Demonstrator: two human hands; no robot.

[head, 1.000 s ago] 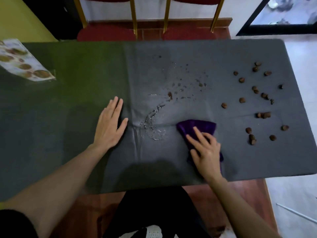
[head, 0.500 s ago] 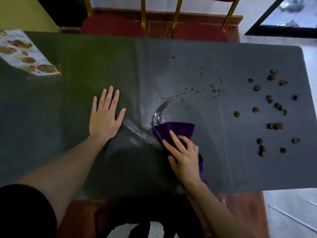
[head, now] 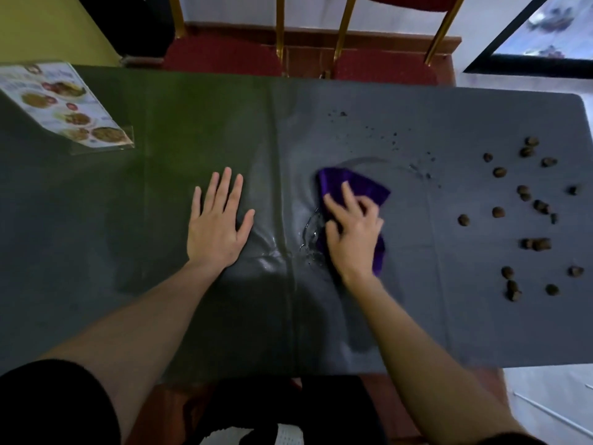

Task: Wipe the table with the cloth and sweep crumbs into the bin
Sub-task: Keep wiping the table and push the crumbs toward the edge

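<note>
Wiping step: right hand [head: 351, 242], fingers loosely curled, presses purple cloth [head: 349, 187] onto wet mid-surface [head: 417, 316]; left hand [head: 216, 224] flat, empty, bracing; best continued in overlapping strokes toward remaining droplets [head: 393, 139], crumbs [head: 526, 216] right.

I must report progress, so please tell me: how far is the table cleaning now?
Done: nothing fully; a wiped smear arcs beyond the purple cloth. In hand: the right hand presses the cloth on the spill, with water beside it; the left hand lies flat on the table. Left: droplets farther back and the brown crumbs at right. No bin is in view.
</note>
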